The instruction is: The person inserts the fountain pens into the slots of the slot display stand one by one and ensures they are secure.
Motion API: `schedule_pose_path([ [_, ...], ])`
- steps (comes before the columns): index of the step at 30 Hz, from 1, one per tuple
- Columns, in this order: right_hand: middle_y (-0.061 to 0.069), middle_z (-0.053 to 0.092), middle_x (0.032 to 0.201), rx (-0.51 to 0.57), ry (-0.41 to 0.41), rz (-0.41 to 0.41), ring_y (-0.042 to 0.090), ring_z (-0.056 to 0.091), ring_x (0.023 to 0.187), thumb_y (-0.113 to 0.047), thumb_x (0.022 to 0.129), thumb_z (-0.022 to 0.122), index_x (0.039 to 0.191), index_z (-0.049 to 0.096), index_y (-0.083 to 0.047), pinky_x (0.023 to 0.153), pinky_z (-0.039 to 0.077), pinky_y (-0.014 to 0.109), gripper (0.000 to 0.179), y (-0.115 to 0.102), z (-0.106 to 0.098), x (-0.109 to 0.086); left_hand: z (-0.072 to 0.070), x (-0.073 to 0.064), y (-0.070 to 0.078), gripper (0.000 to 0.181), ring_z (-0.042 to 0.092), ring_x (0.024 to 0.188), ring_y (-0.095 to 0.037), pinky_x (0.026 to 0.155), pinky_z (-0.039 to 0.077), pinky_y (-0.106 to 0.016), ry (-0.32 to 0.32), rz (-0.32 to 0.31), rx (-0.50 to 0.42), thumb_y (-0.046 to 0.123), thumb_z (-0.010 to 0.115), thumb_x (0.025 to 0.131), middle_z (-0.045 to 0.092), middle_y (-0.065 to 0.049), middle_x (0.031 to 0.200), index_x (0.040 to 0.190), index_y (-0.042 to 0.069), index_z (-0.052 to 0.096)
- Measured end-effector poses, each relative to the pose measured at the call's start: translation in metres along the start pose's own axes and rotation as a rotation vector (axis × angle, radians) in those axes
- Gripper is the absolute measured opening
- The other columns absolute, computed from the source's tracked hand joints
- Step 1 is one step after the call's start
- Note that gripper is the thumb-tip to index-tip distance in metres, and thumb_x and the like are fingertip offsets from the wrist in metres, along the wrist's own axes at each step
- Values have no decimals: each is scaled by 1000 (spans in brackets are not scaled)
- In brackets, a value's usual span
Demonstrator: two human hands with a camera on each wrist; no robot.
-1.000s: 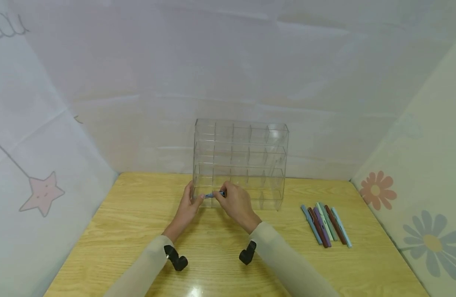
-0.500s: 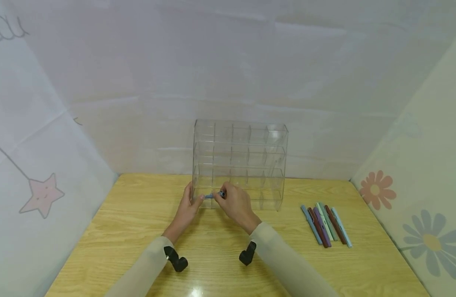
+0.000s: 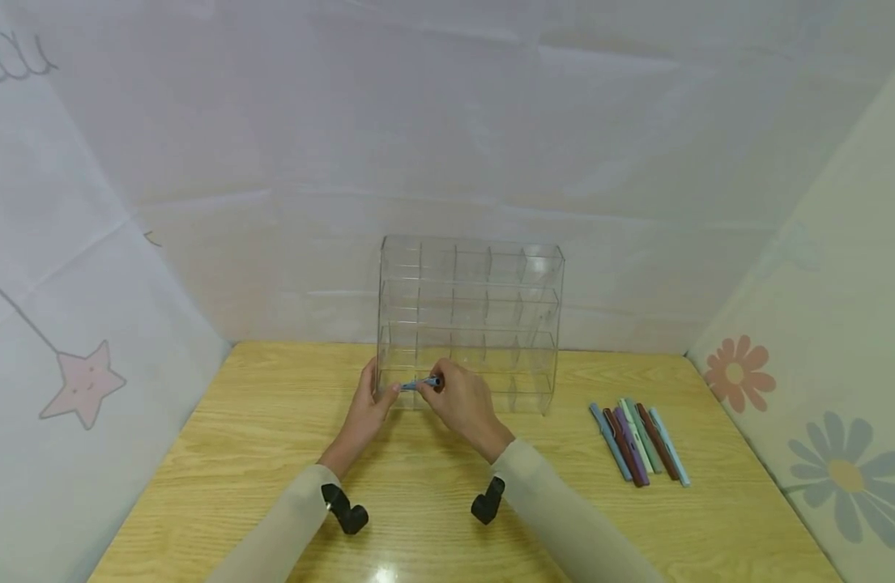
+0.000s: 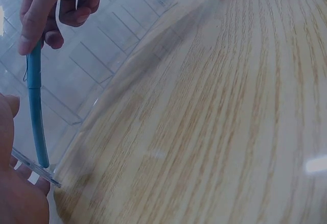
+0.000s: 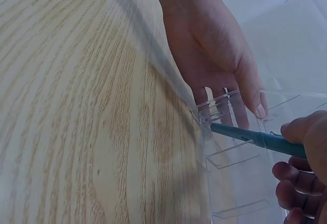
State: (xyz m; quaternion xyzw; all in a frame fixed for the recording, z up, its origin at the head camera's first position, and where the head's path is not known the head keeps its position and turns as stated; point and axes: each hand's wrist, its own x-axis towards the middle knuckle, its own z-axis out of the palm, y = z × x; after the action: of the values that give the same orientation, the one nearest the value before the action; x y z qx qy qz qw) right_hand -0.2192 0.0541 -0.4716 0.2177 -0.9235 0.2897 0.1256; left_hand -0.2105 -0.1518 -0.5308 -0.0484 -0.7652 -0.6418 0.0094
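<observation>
A clear acrylic rack [image 3: 470, 285] with rows of compartments stands upright at the back of the table. My left hand [image 3: 364, 409] holds its lower left side, thumb at the front and fingers around the outside of the side wall. My right hand [image 3: 467, 401] pinches a blue pen [image 5: 245, 134] near its clip end, in front of the bottom row. The pen lies nearly level, pointing left. In the left wrist view, the tip of the pen [image 4: 34, 96] reaches into the corner compartment at the rack's side wall.
To the right of the rack, several pens [image 3: 632, 446] in blue, dark red, purple, pale green and green lie side by side on the wooden table [image 3: 418, 518]. A pale cloth wall [image 3: 476, 146] rises right behind the rack.
</observation>
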Motion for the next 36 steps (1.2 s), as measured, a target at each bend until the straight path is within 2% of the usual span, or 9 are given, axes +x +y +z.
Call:
schedule_pose_path([
  [11,3,74,96,42,-51,45,3,49,55,-41,99,78,113,71,-10,46,42,20,35,4,-12,-8,-1,0,-1,77,4,167,-46,130,28,-65,-2,-18,13,31,52,115,1,-20,180,172,14,3],
  [19,2,73,102,28,-65,75,5,54,63,-45,99,77,120,70,-10,56,48,22,41,13,-24,-18,-1,1,0,76,6,167,-46,128,31,-66,-1,-5,14,29,52,115,3,-21,180,172,14,5],
  [26,1,74,103,9,-64,81,2,40,50,-43,98,78,123,69,-11,47,40,22,42,25,-38,-32,-2,3,-1,74,7,167,-46,128,34,-64,14,-8,16,24,53,114,4,-20,180,172,13,7],
  [36,-1,72,104,-11,-67,117,2,31,49,-45,99,77,127,69,-10,46,32,22,46,35,-64,-53,-2,2,-1,78,10,167,-46,131,29,-62,28,-34,12,31,57,113,8,-21,180,172,14,10],
])
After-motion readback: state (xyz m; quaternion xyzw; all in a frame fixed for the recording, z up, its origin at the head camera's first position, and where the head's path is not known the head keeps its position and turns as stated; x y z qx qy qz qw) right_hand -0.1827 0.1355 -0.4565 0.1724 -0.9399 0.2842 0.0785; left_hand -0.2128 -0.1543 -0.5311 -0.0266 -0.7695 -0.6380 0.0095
